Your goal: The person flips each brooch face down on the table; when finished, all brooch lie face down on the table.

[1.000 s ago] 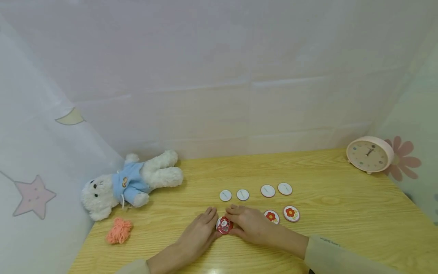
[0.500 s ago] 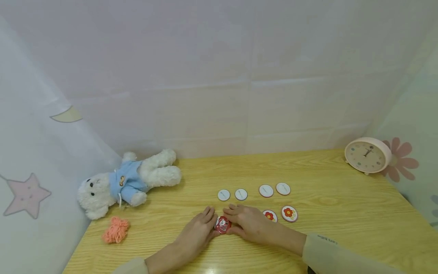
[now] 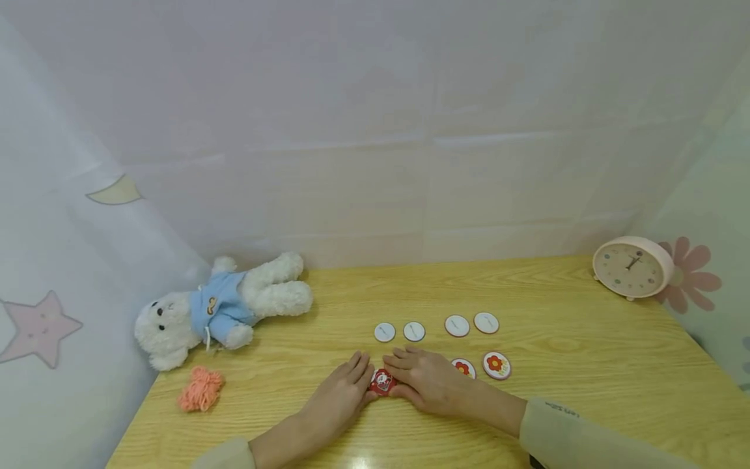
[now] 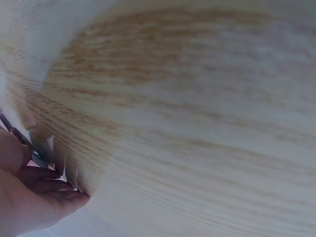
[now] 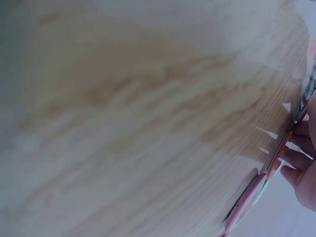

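Note:
A round red button badge (image 3: 382,382) with a white cartoon figure lies between both hands, low over the wooden table. My left hand (image 3: 336,397) holds its left edge, thumb on the near side. On the opposite edge, my right hand (image 3: 430,381) holds it with thumb and fingers. Two flower badges, one partly covered by the right hand (image 3: 463,367) and one fully visible (image 3: 497,365), lie to the right. Behind them several badges (image 3: 457,326) lie face down, pins showing. In the left wrist view the fingers (image 4: 59,192) bend near the tabletop; the badge is hard to make out there.
A white plush bear (image 3: 228,306) in a blue top lies at the back left. Coral yarn (image 3: 201,389) sits in front of it. A pink clock (image 3: 633,267) stands at the back right. Fabric (image 3: 375,130) hangs behind the table (image 3: 562,326).
The red badge has turned slightly between the fingers, so its figure shows more upright. Both hands stay almost in place. The camera view has shifted a little.

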The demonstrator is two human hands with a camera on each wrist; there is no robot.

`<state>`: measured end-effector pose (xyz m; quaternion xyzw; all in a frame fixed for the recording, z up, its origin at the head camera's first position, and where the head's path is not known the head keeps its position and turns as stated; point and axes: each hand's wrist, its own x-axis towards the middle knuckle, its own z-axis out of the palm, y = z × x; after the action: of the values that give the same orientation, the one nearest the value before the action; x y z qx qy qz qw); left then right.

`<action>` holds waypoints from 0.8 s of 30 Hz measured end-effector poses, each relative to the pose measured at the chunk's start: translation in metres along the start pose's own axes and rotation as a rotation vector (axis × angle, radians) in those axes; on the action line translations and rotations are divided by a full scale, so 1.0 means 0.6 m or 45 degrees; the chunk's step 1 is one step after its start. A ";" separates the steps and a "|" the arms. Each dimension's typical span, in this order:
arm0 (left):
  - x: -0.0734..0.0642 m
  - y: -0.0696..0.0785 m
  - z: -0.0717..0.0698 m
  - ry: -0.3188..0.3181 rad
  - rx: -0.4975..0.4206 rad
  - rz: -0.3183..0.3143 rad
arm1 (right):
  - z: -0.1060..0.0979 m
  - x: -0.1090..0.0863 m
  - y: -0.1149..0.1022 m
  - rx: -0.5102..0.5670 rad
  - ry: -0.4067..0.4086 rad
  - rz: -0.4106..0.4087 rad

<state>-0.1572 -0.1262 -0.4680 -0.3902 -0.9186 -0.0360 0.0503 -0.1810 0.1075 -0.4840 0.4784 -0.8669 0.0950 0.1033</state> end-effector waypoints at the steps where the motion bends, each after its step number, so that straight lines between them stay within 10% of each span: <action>1: 0.000 0.000 0.000 -0.005 0.003 -0.001 | 0.001 0.000 0.000 -0.004 0.004 -0.006; 10: 0.000 -0.002 0.001 -0.036 -0.132 -0.064 | 0.000 0.002 0.002 0.033 0.018 -0.009; 24: 0.001 -0.004 0.012 0.101 -0.154 -0.050 | 0.003 -0.005 -0.001 0.501 0.096 0.140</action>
<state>-0.1600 -0.1267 -0.4754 -0.3727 -0.9196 -0.1078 0.0622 -0.1793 0.1091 -0.4864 0.4374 -0.8520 0.2857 0.0348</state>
